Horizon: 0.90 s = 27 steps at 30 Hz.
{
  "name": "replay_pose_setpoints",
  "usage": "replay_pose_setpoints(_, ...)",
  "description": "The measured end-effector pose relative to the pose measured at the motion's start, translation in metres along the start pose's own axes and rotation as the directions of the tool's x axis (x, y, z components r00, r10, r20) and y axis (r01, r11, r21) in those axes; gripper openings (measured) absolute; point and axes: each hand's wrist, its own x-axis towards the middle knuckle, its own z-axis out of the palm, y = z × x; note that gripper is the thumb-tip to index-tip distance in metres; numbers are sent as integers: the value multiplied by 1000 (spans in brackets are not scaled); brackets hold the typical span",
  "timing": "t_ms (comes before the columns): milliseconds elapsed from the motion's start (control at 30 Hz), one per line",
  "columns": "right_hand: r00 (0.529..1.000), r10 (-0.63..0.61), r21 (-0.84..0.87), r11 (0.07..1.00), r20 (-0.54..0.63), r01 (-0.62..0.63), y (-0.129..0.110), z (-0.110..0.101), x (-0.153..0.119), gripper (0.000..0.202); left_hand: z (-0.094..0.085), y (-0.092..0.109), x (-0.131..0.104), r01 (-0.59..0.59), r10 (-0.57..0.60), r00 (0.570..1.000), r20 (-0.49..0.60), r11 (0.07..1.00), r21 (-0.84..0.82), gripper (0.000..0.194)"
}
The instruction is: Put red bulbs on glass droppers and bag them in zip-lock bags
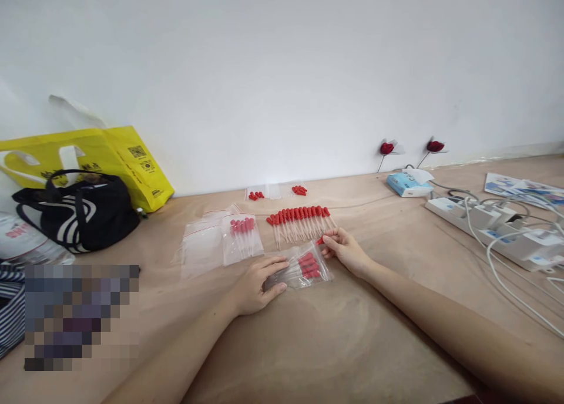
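My left hand [262, 282] has its thumb and fingers around the left end of a clear zip bag [325, 273], which lies flat on the table. Inside the bag are several droppers [309, 265], pale and tapered with red bulbs. My right hand [343, 249] pinches a small red piece [320, 241], which looks like a dropper bulb, at the bag's upper right edge. The rest of that piece is hidden. Just beyond the hands lies a row of loose red-bulbed droppers [302, 222], bulbs pointing away from me. A filled zip bag [227, 248] rests on flat bags [200, 251] to the left.
Small bags of red bulbs [299, 189] lie near the wall. A yellow tote [141, 169] and black bag [99, 210] stand left. At right are a tissue pack [408, 185], two red fabric flowers [386, 148], and a power strip [453, 215] with trailing cables.
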Motion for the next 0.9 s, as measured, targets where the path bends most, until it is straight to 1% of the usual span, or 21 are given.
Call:
replay_pose_setpoints(100,995,-32,-166,985,90,46,4,3,0,30,-1,1,0,0,0,1000,-12,1000,0,41)
replay_pose_setpoints(233,991,-73,-290,952,112,103,7,3,6,23,-1,1,1,2,-2,1000,0,1000,4,42)
replay_pose_setpoints(333,990,-33,-302,950,137,73,5,2,13,18,-1,1,1,16,-17,1000,6,1000,17,43)
replay_pose_setpoints(400,990,21,-288,958,140,20,2,3,16,16,-1,1,1,20,-20,1000,8,1000,20,44)
replay_pose_setpoints(500,988,85,-265,963,128,-49,1,6,20,16,-1,1,0,14,-14,1000,12,1000,16,45)
replay_pose_setpoints(567,990,88,-275,960,110,-55,4,8,22,16,-2,1,0,-1,0,1000,22,1000,16,46)
replay_pose_setpoints(633,995,43,-305,952,89,-14,8,8,23,16,-2,0,1,-25,24,999,42,999,22,46)
replay_pose_setpoints(733,995,-59,-377,923,75,83,14,7,23,14,-2,0,1,-53,51,996,72,998,37,44)
replay_pose_setpoints(800,990,-90,-417,900,111,129,16,7,22,13,-2,0,2,-55,50,995,90,997,48,44)
replay_pose_setpoints(900,976,-83,-421,893,199,162,13,6,20,14,-3,1,1,-58,52,993,108,997,49,45)
